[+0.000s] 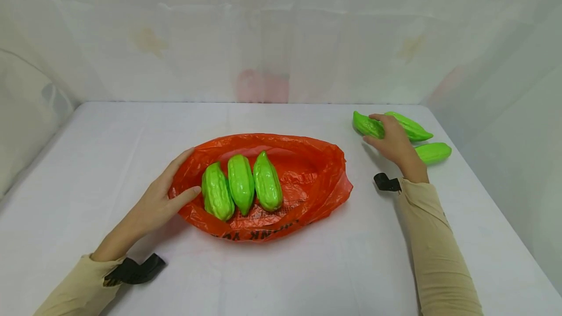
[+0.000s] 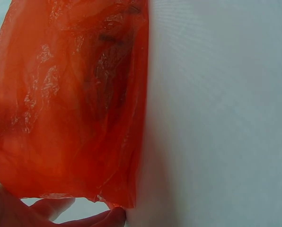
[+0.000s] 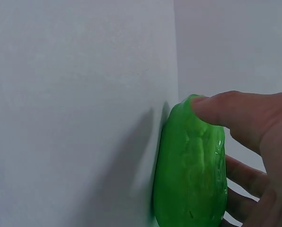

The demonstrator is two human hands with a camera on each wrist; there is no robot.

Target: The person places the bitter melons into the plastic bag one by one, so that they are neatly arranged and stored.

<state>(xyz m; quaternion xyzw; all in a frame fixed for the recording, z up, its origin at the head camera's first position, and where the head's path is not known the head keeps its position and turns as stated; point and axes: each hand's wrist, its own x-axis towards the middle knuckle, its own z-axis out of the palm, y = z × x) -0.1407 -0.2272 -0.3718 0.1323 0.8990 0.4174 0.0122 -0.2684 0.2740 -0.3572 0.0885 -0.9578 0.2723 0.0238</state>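
Note:
A red plastic bag (image 1: 325, 179) lies with its mouth spread wide, and three bright green bitter melons (image 1: 241, 184) rest side by side in it. At the bag's left end my left hand (image 1: 160, 204) holds the rim, its thumb over the inner side. The left wrist view has the red bag wall (image 2: 65, 109) close up, with fingers at its lower end. Far right, my right hand (image 1: 392, 143) grips another bitter melon (image 1: 366, 125) between thumb and fingers. Close by the right wrist camera, the thumb presses one end of that melon (image 3: 190, 165) while fingers curl behind it.
Two more bitter melons lie beside the right hand, one behind (image 1: 412, 127) and one to its right (image 1: 434, 152). The white table (image 1: 281, 277) ends at a pale draped wall (image 1: 281, 52) at the back. Black straps circle both sleeves' cuffs.

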